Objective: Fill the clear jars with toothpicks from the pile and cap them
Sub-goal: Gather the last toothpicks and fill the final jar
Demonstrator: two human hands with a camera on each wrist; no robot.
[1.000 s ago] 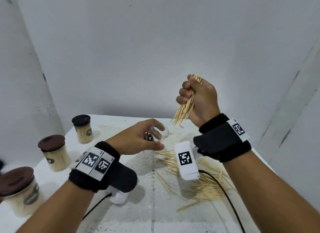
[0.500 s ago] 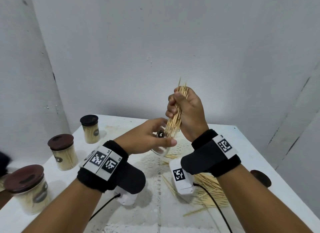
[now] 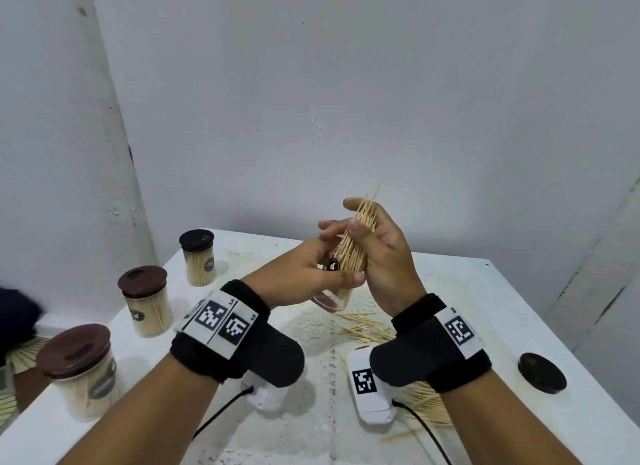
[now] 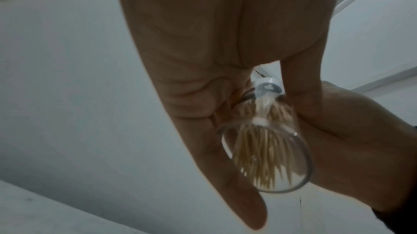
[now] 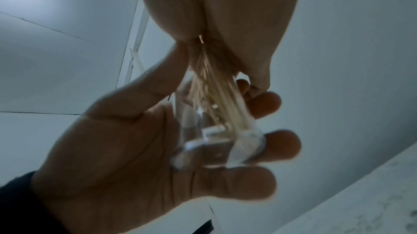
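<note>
My left hand (image 3: 311, 274) grips a clear jar (image 3: 332, 300) tilted above the table, thumb in front and fingers behind it. My right hand (image 3: 353, 219) pinches a bundle of toothpicks (image 3: 358, 243) between thumb and loosened fingers. The bundle's lower ends are inside the jar's mouth. The left wrist view looks through the jar's (image 4: 266, 148) base at the toothpick tips (image 4: 261, 159) fanned inside. From the right wrist, the toothpicks (image 5: 216, 95) run from my palm down into the jar (image 5: 214, 141). A loose pile of toothpicks (image 3: 367, 329) lies on the white table (image 3: 485, 309).
Three capped jars full of toothpicks stand along the table's left edge: far (image 3: 199, 257), middle (image 3: 147, 300), near (image 3: 81, 371). A loose dark brown lid (image 3: 542, 373) lies near the right edge. More toothpicks (image 3: 429, 405) are scattered under my right wrist. White walls close in behind and on both sides.
My right hand came down and left, putting the bundle's ends into the jar, and its fist loosened. The left hand lifted and tilted the jar towards it.
</note>
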